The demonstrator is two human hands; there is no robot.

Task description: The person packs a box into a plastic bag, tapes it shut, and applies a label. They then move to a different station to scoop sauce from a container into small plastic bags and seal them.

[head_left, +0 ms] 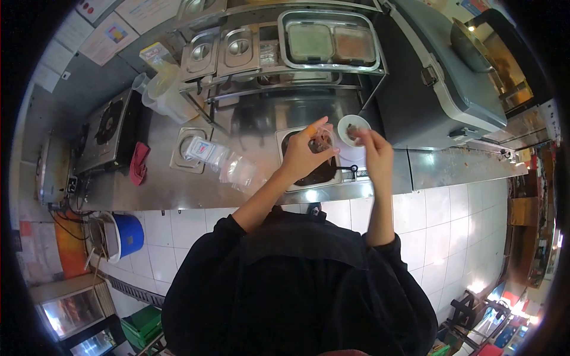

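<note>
My left hand [301, 155] curls its thumb and fingers around a small clear plastic bag [323, 139] with something dark inside. Under that hand is a steel pan [282, 137] of dark brown contents, partly hidden by my wrist. My right hand [379, 153] has its fingertips pinched together at the rim of a white bowl [345, 123], just right of the bag. Brownish bits lie in the bowl; what the fingertips hold is too small to make out. The bowl stands on a pale, flat-looking object [354, 157]. A black handle [351, 171] juts from the pan's right side.
Clear plastic bags [234, 169] lie beside a steel lid [180, 155] on the counter. A rack with lidded pans [239, 48] rises behind. Left are plastic jugs [166, 92], a red cloth [139, 163] and a stove [104, 130]. A large grey cooler box [409, 89] stands right.
</note>
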